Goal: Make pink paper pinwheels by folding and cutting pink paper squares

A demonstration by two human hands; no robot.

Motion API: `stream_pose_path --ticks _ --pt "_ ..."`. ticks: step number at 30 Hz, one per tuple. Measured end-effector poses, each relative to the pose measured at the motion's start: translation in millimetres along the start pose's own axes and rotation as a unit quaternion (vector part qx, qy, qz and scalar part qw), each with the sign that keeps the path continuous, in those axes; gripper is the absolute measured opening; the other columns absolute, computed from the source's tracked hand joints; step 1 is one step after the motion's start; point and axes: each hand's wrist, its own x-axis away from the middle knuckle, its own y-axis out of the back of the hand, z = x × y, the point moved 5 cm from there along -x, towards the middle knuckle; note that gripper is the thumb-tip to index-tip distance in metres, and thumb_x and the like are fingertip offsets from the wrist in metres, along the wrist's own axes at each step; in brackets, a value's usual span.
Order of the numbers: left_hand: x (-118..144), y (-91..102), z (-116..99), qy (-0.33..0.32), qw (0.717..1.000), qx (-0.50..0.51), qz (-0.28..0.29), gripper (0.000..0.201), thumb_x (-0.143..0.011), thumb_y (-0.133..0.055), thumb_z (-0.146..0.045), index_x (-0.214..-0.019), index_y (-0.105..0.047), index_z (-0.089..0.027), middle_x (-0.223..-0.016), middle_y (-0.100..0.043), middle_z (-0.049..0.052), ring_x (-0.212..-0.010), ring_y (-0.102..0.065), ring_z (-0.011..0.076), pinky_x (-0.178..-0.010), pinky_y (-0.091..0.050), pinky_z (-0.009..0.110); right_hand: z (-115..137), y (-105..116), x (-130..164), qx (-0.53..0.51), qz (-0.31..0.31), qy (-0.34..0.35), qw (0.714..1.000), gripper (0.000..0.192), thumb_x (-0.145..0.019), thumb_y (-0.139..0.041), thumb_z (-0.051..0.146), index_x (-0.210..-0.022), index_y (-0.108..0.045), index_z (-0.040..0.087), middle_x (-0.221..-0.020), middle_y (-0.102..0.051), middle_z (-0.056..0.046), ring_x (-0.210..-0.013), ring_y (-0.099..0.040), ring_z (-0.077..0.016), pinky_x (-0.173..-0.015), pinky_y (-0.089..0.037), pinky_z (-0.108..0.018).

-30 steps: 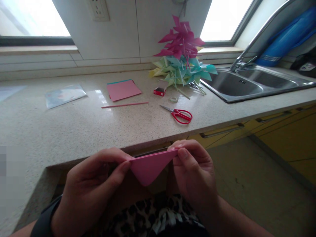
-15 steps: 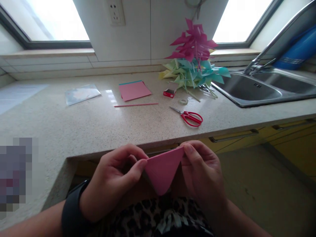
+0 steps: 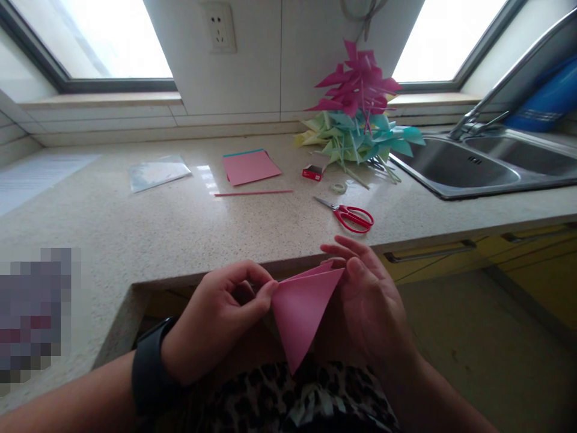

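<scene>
A folded sheet of pink paper [image 3: 306, 313] hangs as a triangle in front of me, its point downward. Along its top edge the layers stand slightly apart. My left hand [image 3: 229, 313] pinches the upper left corner between thumb and forefinger. At the upper right corner, my right hand [image 3: 372, 307] has loosened, with its fingers stretched out behind the paper and the thumb beside the corner. Whether the right fingertips touch the back layer is partly hidden. Beyond, on the counter, lie red-handled scissors [image 3: 354, 218], a thin pink stick [image 3: 252, 193] and a stack of pink sheets [image 3: 252, 168].
The counter [image 3: 157, 234] also carries a roll of tape [image 3: 339, 187], a small red box [image 3: 312, 173], a clear plastic sleeve [image 3: 160, 173] and a printed sheet [image 3: 40, 177]. Paper pinwheels [image 3: 360, 84] are heaped near the wall. A double sink [image 3: 464, 162] is at right.
My right hand has gone from pinching the corner to spread fingers. The triangle's layers have parted at the top, and its lower tip now looks sharper and hangs lower. The view has shifted slightly.
</scene>
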Motion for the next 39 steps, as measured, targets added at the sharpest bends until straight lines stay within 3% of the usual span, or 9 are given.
stream_pose_path --ticks 2,4,6,8,13,23,27,34,39 --pt "-1.1 0.2 -3.3 -0.031 0.999 -0.043 0.014 0.020 -0.091 -0.064 -0.036 -0.083 -0.069 -0.018 -0.068 -0.065 0.000 -0.059 -0.055 0.0128 -0.053 -0.043 0.023 18.9 -1.1 0.3 0.174 0.042 0.133 0.975 0.032 -0.090 -0.069 0.033 -0.122 -0.064 0.030 -0.121 -0.067 -0.004 -0.104 -0.060 -0.0226 -0.092 -0.046 -0.040" --pt "-1.3 0.5 -8.1 -0.074 0.993 -0.086 0.026 0.015 -0.091 -0.064 -0.030 -0.082 -0.069 -0.019 -0.071 -0.066 0.000 -0.063 -0.057 0.0130 -0.056 -0.044 0.023 32.6 -13.7 3.8 0.341 0.142 0.243 0.897 0.027 -0.086 -0.074 0.026 -0.112 -0.069 0.030 -0.113 -0.070 -0.003 -0.108 -0.058 -0.0249 -0.095 -0.043 -0.043" --pt "-0.7 0.7 -13.4 -0.118 0.986 -0.117 0.031 0.011 -0.090 -0.064 -0.024 -0.082 -0.069 -0.019 -0.074 -0.067 0.000 -0.067 -0.059 0.0131 -0.059 -0.045 0.024 37.6 -24.4 6.0 0.429 0.214 0.284 0.831 0.016 -0.087 -0.074 0.024 -0.103 -0.072 0.028 -0.106 -0.073 -0.001 -0.102 -0.058 -0.0240 -0.092 -0.041 -0.043" --pt "0.3 0.5 -17.8 -0.154 0.977 -0.142 0.033 0.010 -0.090 -0.064 -0.021 -0.081 -0.069 -0.019 -0.075 -0.067 -0.001 -0.069 -0.059 0.0128 -0.063 -0.045 0.024 38.2 -30.8 5.3 0.461 0.247 0.283 0.804 0.007 -0.090 -0.072 0.025 -0.097 -0.072 0.027 -0.097 -0.074 0.002 -0.095 -0.057 -0.0220 -0.088 -0.039 -0.042" --pt "2.5 1.1 -23.7 -0.212 0.964 -0.160 0.024 0.008 -0.092 -0.066 -0.020 -0.085 -0.070 -0.020 -0.077 -0.067 -0.002 -0.073 -0.060 0.0125 -0.070 -0.046 0.026 33.2 -32.9 2.4 0.451 0.262 0.235 0.820 0.007 -0.090 -0.072 0.020 -0.086 -0.068 0.025 -0.083 -0.070 0.003 -0.088 -0.055 -0.0201 -0.082 -0.038 -0.039" --pt "-0.1 4.9 -12.7 -0.145 0.989 -0.035 -0.005 0.008 -0.092 -0.068 -0.025 -0.095 -0.076 -0.024 -0.086 -0.073 0.000 -0.079 -0.065 0.0149 -0.071 -0.050 0.028 23.6 -24.0 0.5 0.327 0.188 0.201 0.904 0.011 -0.091 -0.067 0.015 -0.084 -0.065 0.024 -0.080 -0.063 0.002 -0.082 -0.055 -0.0169 -0.071 -0.046 -0.032" --pt "0.7 5.6 -17.6 -0.175 0.982 -0.066 0.003 0.011 -0.093 -0.067 -0.023 -0.096 -0.077 -0.023 -0.083 -0.073 0.000 -0.078 -0.065 0.0149 -0.072 -0.049 0.029 21.7 -25.6 2.3 0.334 0.216 0.207 0.894 0.011 -0.090 -0.066 0.013 -0.088 -0.065 0.024 -0.084 -0.065 0.001 -0.085 -0.057 -0.0170 -0.075 -0.048 -0.033" --pt "6.1 2.5 -28.8 -0.266 0.955 -0.134 0.005 0.010 -0.093 -0.065 -0.017 -0.095 -0.075 -0.018 -0.085 -0.075 0.004 -0.080 -0.065 0.0168 -0.074 -0.051 0.031 36.9 -37.8 7.6 0.352 0.232 0.299 0.856 0.021 -0.085 -0.072 0.010 -0.101 -0.068 0.024 -0.093 -0.070 0.000 -0.090 -0.060 -0.0174 -0.082 -0.049 -0.035" --pt "7.1 1.1 -31.0 -0.274 0.949 -0.153 -0.001 0.009 -0.092 -0.066 -0.018 -0.095 -0.075 -0.018 -0.085 -0.076 0.004 -0.080 -0.065 0.0174 -0.074 -0.051 0.032 35.4 -38.4 10.3 0.328 0.226 0.296 0.868 0.017 -0.086 -0.069 0.007 -0.093 -0.068 0.022 -0.085 -0.068 0.001 -0.084 -0.059 -0.0160 -0.078 -0.048 -0.033"
